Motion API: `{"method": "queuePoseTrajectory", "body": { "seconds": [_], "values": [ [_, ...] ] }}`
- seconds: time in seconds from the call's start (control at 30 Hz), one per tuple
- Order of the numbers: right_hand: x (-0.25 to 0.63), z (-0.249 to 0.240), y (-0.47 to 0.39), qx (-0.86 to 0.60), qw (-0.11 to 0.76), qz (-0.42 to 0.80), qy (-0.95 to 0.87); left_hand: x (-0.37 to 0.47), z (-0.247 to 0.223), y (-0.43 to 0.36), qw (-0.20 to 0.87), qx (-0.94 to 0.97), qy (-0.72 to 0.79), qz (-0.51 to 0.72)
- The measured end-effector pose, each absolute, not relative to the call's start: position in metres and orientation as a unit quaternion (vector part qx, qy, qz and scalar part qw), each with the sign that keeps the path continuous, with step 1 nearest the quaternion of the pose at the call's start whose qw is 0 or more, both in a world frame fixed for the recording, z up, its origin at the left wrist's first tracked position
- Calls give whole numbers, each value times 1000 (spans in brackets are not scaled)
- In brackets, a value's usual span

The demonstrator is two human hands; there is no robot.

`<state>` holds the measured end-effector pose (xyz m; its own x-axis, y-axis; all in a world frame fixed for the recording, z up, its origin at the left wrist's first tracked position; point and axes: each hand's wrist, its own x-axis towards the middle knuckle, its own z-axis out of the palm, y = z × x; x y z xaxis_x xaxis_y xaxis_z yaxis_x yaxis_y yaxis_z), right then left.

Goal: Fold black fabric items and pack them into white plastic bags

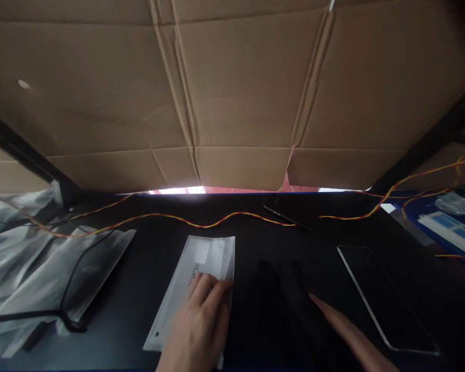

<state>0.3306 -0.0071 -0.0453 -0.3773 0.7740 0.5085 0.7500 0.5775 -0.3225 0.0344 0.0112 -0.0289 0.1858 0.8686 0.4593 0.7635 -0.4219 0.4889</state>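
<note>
Curled over a flat white translucent pouch (172, 305) with dark print, my left hand (203, 315) touches its right part, fingers bent together; whether anything is pinched is hidden. My right hand (343, 325) is mostly hidden behind a dark, blurred black item (294, 305) at the lower centre-right. Its fingers are out of sight, so its grip is unclear. To the right of it, a thin black panel with a pale edge (387, 299), like a phone or screen, lies flat. A second dark phone-like object (289, 211) lies near the back edge.
Translucent plastic bags (58, 274) lie at the left, with a black rod across them. A twisted red-yellow wire (194, 223) crosses the dark table (151, 258). Cardboard (248, 93) stands behind, between dark frame bars. A blue tray (414, 212) with packaged items is at the right.
</note>
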Motion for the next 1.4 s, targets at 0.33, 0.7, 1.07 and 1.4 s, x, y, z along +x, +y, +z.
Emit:
{"method": "queuePoseTrajectory", "body": {
  "seconds": [0.33, 0.7, 1.07, 1.4],
  "values": [
    [237, -39, 12, -388, 250, -23, -887, 39, -44, -3, 158, 651, 562, 484],
    [207, -31, 21, -440, 256, 22, -861, 41, -19, -8, 256, 671, 520, 463],
    [246, -6, 25, -252, 203, 96, -941, -8, -20, 2, 102, 854, 449, 242],
    [197, -66, 19, -308, 304, 63, -899, 0, 2, 6, 149, 863, 411, 252]
  ]
}}
